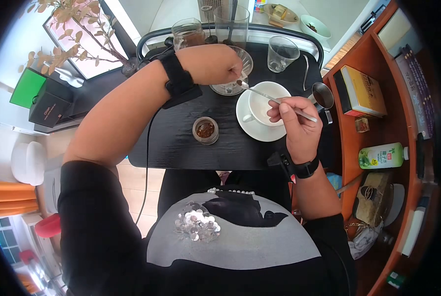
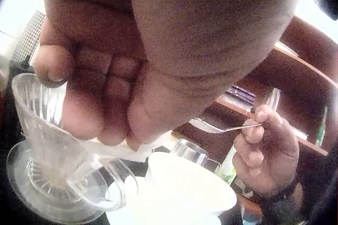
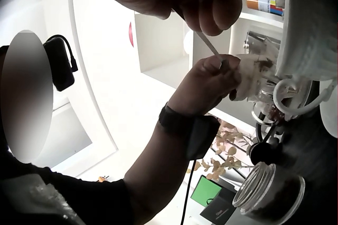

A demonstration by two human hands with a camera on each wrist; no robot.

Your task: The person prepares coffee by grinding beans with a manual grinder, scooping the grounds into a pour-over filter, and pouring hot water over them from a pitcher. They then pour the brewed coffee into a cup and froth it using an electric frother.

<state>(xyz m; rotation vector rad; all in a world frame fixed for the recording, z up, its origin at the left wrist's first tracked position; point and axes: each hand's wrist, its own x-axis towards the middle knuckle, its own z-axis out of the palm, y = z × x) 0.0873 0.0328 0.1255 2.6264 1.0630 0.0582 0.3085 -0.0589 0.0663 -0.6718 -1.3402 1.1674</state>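
The left hand [image 1: 218,66] pinches a whitish, paper-like piece [image 3: 246,77] over the ribbed glass dripper [image 2: 39,125]. In the right hand [image 1: 301,126] is a thin metal spoon [image 1: 267,97], held by its handle between thumb and fingers. Its tip, with something dark on it, reaches the left fingertips; whether it touches the paper is hard to tell. A white cup [image 1: 253,114] on a white saucer [image 1: 245,126] stands below the spoon. Left of the saucer is an open glass jar [image 1: 205,140] with dark brown contents. The left hand hides part of the dripper.
Behind the dripper stand a glass jug [image 1: 188,33] and a tall clear container [image 1: 240,29]. A clear glass [image 1: 282,54] is at the back right, a metal pitcher [image 1: 322,94] by the right edge. An orange-brown shelf [image 1: 346,143] borders the black table [image 1: 176,153].
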